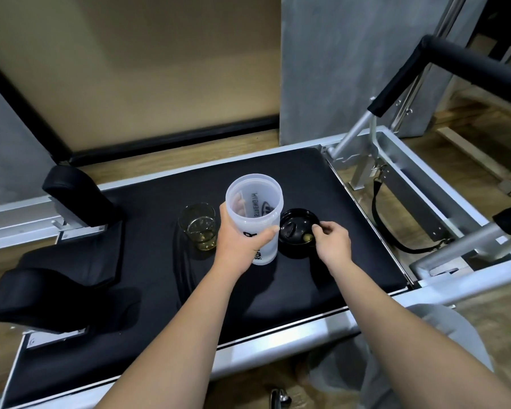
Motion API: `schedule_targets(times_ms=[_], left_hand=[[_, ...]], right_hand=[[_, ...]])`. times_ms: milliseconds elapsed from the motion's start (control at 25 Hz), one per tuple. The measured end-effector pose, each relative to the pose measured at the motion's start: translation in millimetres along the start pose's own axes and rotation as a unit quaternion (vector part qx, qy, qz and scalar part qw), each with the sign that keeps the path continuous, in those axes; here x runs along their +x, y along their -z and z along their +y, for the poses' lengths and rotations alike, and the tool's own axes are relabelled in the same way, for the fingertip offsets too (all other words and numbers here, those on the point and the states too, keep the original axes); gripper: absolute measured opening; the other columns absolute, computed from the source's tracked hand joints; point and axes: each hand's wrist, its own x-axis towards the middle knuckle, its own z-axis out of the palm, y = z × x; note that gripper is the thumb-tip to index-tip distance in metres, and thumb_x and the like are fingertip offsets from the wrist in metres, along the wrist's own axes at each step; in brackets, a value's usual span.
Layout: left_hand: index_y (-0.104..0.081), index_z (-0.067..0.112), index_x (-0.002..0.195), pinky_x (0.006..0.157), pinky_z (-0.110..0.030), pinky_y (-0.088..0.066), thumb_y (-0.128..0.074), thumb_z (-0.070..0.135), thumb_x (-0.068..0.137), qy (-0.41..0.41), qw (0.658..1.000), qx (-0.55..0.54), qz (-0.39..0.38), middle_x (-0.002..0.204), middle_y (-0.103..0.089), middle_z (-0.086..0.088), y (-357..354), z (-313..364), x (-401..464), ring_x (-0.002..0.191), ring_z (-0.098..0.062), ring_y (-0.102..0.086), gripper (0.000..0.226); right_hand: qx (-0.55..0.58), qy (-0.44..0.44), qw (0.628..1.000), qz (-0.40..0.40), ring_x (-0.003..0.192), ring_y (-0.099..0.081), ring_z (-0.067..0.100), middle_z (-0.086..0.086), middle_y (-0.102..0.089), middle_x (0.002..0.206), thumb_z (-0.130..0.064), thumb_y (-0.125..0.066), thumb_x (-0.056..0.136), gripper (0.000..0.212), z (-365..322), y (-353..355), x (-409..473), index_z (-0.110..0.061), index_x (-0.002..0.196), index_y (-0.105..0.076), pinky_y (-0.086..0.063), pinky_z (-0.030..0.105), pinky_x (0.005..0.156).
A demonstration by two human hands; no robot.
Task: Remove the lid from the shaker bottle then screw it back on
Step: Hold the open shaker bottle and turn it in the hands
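Note:
A translucent white shaker bottle (255, 214) with black lettering stands upright and uncapped on the black padded carriage (351, 278). My left hand (239, 240) grips the bottle around its middle, thumb across the front. The black screw lid (295, 231) lies on the pad just right of the bottle, inner side up. My right hand (332, 242) pinches the lid's right rim with curled fingers.
A clear drinking glass (199, 227) with a little yellowish liquid stands left of the bottle. Black shoulder blocks (80, 196) and a headrest (50, 293) rise at the left. A metal frame, padded foot bar (443, 63) and strap (381, 219) are at the right.

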Motion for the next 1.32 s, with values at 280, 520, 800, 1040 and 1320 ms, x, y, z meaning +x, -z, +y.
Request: schedule_targets(times_ms=[280, 520, 800, 1040, 1320], left_hand=[[-0.047, 0.033, 0.139, 0.098, -0.018, -0.046, -0.101, 0.025, 0.067, 0.027, 0.999, -0.031, 0.006, 0.133, -0.059, 0.023, 3.9, 21.0, -0.9, 0.114, 0.026, -0.055, 0.090], [-0.054, 0.022, 0.138, 0.095, -0.032, -0.058, -0.099, 0.031, 0.068, 0.075, 0.987, -0.117, 0.075, 0.131, -0.069, 0.006, 19.3, 45.8, -13.5, 0.117, -0.008, -0.069, 0.084], [-0.048, 0.020, 0.139, 0.095, -0.037, -0.058, -0.094, 0.037, 0.079, 0.170, 0.968, -0.163, 0.084, 0.132, -0.067, 0.004, 33.9, 44.6, -22.7, 0.117, -0.013, -0.067, 0.077], [-0.051, 0.023, 0.140, 0.090, -0.037, -0.061, -0.094, 0.028, 0.079, 0.187, 0.961, -0.188, 0.078, 0.131, -0.070, 0.003, 25.7, 27.8, -33.6, 0.118, -0.017, -0.069, 0.075], [-0.053, 0.031, 0.143, 0.098, -0.049, -0.062, -0.092, 0.032, 0.082, 0.218, 0.937, -0.259, 0.090, 0.128, -0.073, 0.005, 16.1, 25.7, -33.8, 0.118, -0.019, -0.071, 0.072]], right_hand=[[-0.251, 0.379, 0.882, -0.123, 0.133, -0.038, 0.026, 0.001, -0.040, 0.155, -0.041, -0.075, 0.082, 0.082, -17.8, -0.4, -50.1, -0.026, 0.152, -0.037, -0.033, 0.046, 0.106], [-0.011, 0.283, 0.916, -0.285, 0.118, -0.058, -0.010, -0.042, -0.053, 0.122, -0.057, -0.098, 0.059, 0.093, -41.8, -25.6, -79.9, -0.072, 0.121, -0.031, -0.056, 0.024, 0.090], [-0.057, 0.268, 0.927, -0.255, 0.099, -0.067, -0.007, -0.021, -0.066, 0.112, -0.061, -0.095, 0.051, 0.090, -41.8, -42.8, -86.1, -0.053, 0.119, -0.037, -0.060, 0.035, 0.082], [-0.090, 0.264, 0.924, -0.261, 0.094, -0.065, -0.013, -0.018, -0.064, 0.114, -0.055, -0.092, 0.053, 0.090, -43.4, -34.7, -85.6, -0.052, 0.122, -0.035, -0.056, 0.024, 0.072], [-0.131, 0.289, 0.912, -0.259, 0.098, -0.064, 0.003, -0.017, -0.059, 0.115, -0.052, -0.090, 0.054, 0.089, -58.3, -25.4, -84.0, -0.049, 0.123, -0.033, -0.053, 0.025, 0.069]])
